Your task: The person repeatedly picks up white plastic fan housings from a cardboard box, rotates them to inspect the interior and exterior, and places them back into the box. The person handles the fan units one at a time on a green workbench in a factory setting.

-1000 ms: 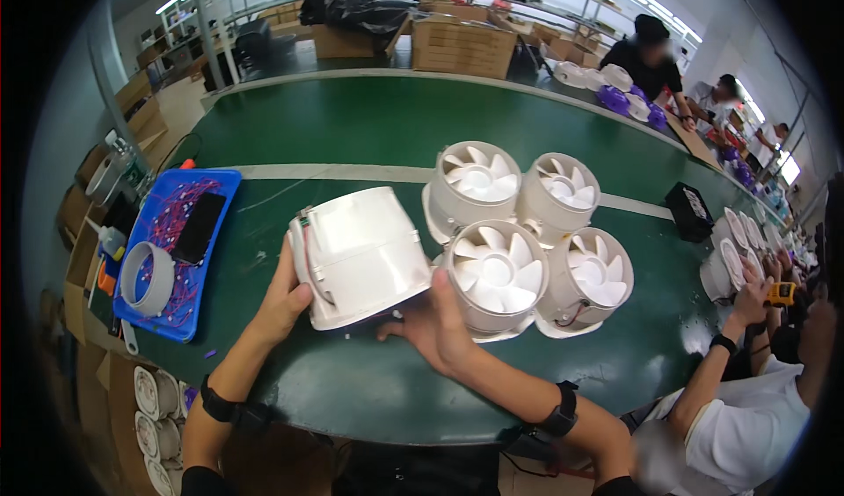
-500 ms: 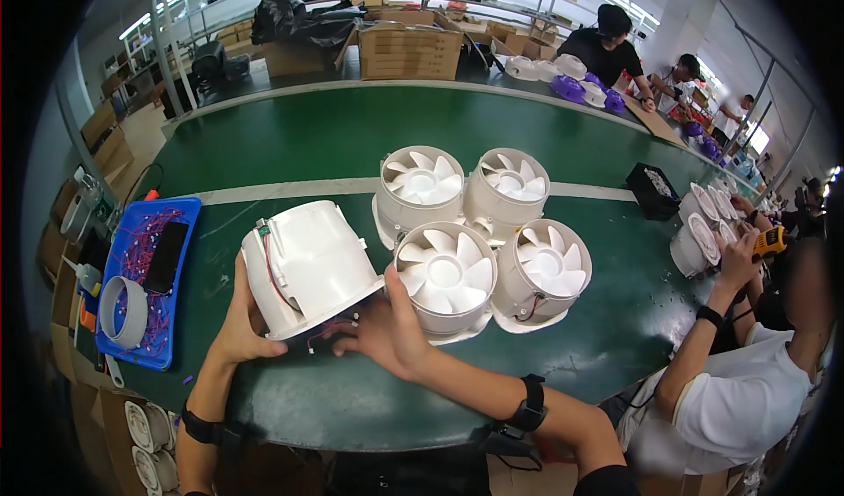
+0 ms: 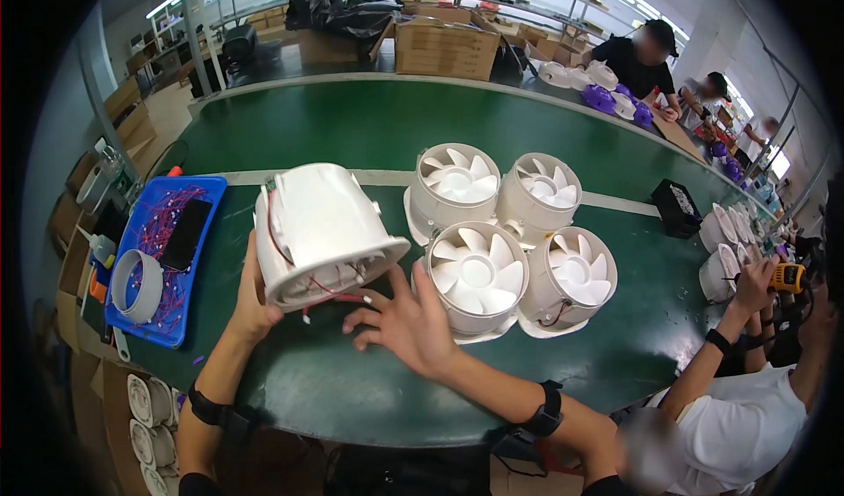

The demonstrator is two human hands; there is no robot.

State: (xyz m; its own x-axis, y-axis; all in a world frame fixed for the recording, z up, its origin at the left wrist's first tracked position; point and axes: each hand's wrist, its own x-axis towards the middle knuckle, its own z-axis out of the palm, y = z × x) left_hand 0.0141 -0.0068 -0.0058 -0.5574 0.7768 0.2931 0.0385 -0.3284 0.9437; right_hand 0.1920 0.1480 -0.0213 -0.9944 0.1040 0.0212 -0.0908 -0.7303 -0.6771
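My left hand grips the rear rim of a white round fan housing, held tilted above the green table. Red wires hang out of the housing's lower opening. My right hand is just below and to the right of the housing, fingers spread, fingertips close to the wire ends, holding nothing. Directly right of that hand stand several finished white fans with impellers facing up, the nearest fan almost touching my fingers.
A blue tray at the left holds red wires, a black phone and a white ring. A black box lies at the right. A person in white at the lower right holds a yellow tool. Other people work at the far end.
The housing has tilted up and shifted slightly left in my left hand. My right hand has come off the housing and now hovers open under it near the red wires.
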